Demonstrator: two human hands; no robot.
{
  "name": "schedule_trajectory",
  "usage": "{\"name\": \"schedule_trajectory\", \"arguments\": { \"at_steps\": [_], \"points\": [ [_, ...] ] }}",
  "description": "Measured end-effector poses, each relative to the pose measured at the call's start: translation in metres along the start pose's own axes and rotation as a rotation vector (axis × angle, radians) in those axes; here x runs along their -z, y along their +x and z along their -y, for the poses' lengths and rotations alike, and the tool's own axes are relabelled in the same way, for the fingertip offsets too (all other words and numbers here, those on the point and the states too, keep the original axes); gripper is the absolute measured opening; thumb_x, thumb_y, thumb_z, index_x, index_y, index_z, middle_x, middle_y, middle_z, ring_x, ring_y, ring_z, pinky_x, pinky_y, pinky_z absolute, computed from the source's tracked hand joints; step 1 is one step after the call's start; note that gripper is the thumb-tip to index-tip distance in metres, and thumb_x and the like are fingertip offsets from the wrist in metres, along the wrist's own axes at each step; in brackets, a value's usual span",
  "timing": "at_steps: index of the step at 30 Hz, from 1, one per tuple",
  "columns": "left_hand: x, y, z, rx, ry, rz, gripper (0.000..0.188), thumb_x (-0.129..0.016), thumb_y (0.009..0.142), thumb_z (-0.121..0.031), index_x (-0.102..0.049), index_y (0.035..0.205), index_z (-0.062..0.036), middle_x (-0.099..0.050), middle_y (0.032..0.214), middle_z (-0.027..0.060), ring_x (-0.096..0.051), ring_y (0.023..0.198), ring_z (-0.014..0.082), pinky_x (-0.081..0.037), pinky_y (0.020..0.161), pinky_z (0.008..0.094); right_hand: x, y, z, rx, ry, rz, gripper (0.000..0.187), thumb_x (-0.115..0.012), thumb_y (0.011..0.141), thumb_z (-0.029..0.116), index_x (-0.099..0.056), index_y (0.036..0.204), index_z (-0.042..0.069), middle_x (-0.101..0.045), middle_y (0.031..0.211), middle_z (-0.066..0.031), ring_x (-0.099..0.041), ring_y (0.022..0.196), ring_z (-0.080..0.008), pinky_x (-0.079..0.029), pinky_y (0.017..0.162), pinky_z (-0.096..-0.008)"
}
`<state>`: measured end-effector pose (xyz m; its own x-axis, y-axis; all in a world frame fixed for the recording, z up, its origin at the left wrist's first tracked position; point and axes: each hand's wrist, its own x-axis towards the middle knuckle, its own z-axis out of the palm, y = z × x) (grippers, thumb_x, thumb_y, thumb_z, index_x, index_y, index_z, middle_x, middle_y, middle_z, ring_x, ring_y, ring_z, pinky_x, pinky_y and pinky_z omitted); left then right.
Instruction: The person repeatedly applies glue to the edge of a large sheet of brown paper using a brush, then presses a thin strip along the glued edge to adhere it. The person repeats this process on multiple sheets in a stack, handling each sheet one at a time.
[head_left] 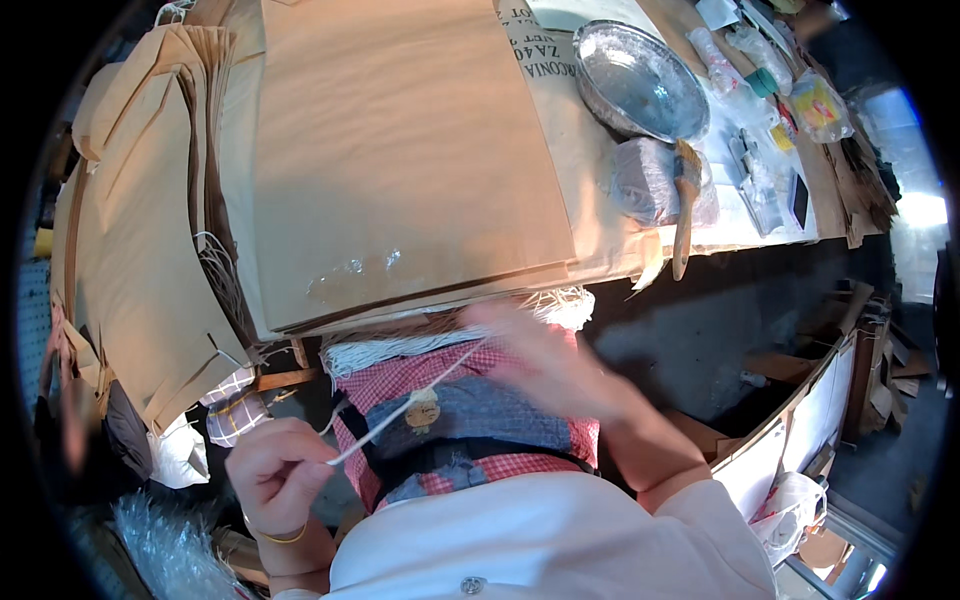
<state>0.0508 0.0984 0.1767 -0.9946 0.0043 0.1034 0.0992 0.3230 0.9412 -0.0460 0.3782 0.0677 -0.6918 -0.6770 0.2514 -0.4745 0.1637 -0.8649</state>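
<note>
Between the thumb and fingers of my left hand (pixel 280 470) is one end of a thin white cord (pixel 385 422). From there the cord slants straight up to the right, over my lap, toward my right hand (pixel 535 360). That hand is smeared by motion, so its fingers' grip is unclear. A bundle of white cords (pixel 400 352) lies across my lap against the table edge. Under the stretched cord is a red checked apron with a blue patch (pixel 470 412). Just beyond my hands, a large brown paper sheet (pixel 400 150) lies on the table, with wet shiny spots near its front edge.
Folded brown paper bags (pixel 140 240) are stacked at the left. Toward the right stand a metal basin (pixel 640 80) and a plastic-wrapped block (pixel 648 180) with a wooden-handled brush (pixel 686 205) leaning on it. A phone (pixel 798 200) lies farther right. Cardboard boxes (pixel 790 400) stand at my right.
</note>
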Motion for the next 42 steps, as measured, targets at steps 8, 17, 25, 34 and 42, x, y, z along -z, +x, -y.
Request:
{"name": "schedule_trajectory", "arguments": {
  "at_steps": [8, 17, 25, 34, 42],
  "points": [
    [0.045, 0.011, 0.013, -0.025, 0.584, -0.226, 0.013, -0.066, 0.069, 0.008, -0.061, 0.078, -0.0003, -0.057, 0.066, 0.0087, -0.051, 0.056, 0.0143, -0.038, 0.052, 0.0241, 0.059, 0.013, 0.006, -0.007, 0.043, -0.030, 0.027, -0.067, 0.077, 0.000, -0.066, 0.104, 0.001, -0.065, 0.100, -0.0119, -0.062, 0.085, -0.0203, -0.049, 0.071, -0.0303],
    [0.019, 0.010, -0.030, -0.294, 0.576, -0.138, 0.020, -0.067, 0.060, 0.007, -0.062, 0.078, -0.0003, -0.056, 0.061, 0.0085, -0.053, 0.052, 0.0187, -0.038, 0.049, 0.0273, -0.027, 0.041, 0.047, -0.036, 0.605, 0.591, 0.013, -0.055, 0.093, 0.015, -0.061, 0.094, 0.004, -0.064, 0.086, -0.0082, -0.061, 0.078, -0.0193, -0.049, 0.072, -0.0319],
    [0.050, 0.030, 0.064, -0.075, 0.499, -0.195, 0.011, -0.068, 0.076, 0.004, -0.064, 0.085, -0.0002, -0.056, 0.067, 0.0065, -0.052, 0.059, 0.0146, -0.039, 0.054, 0.0249, 0.085, 0.026, 0.018, -0.433, 0.113, -0.169, 0.009, -0.062, 0.081, -0.004, -0.068, 0.089, -0.003, -0.064, 0.080, -0.0036, -0.057, 0.076, -0.0092, -0.046, 0.068, -0.0227],
    [0.029, 0.066, 0.151, 0.045, 0.501, -0.157, 0.010, -0.071, 0.072, -0.002, -0.064, 0.080, -0.0006, -0.059, 0.076, 0.0086, -0.059, 0.070, 0.0210, -0.045, 0.061, 0.0296, 0.068, 0.035, -0.093, -0.299, -0.271, -0.285, 0.009, -0.067, 0.076, 0.005, -0.065, 0.084, 0.002, -0.052, 0.061, -0.0008, -0.055, 0.059, -0.0108, -0.048, 0.061, -0.0242],
    [0.011, 0.063, 0.130, -0.411, 1.135, -0.160, 0.015, -0.066, 0.069, -0.002, -0.060, 0.083, -0.0037, -0.058, 0.086, 0.0088, -0.058, 0.080, 0.0271, -0.046, 0.067, 0.0320, 0.081, 0.040, -0.073, -0.747, 0.689, -0.177, 0.030, -0.064, 0.077, -0.007, -0.039, 0.071, 0.010, -0.040, 0.060, 0.0038, -0.042, 0.047, -0.0054, -0.028, 0.040, -0.0195]
  ]
}}
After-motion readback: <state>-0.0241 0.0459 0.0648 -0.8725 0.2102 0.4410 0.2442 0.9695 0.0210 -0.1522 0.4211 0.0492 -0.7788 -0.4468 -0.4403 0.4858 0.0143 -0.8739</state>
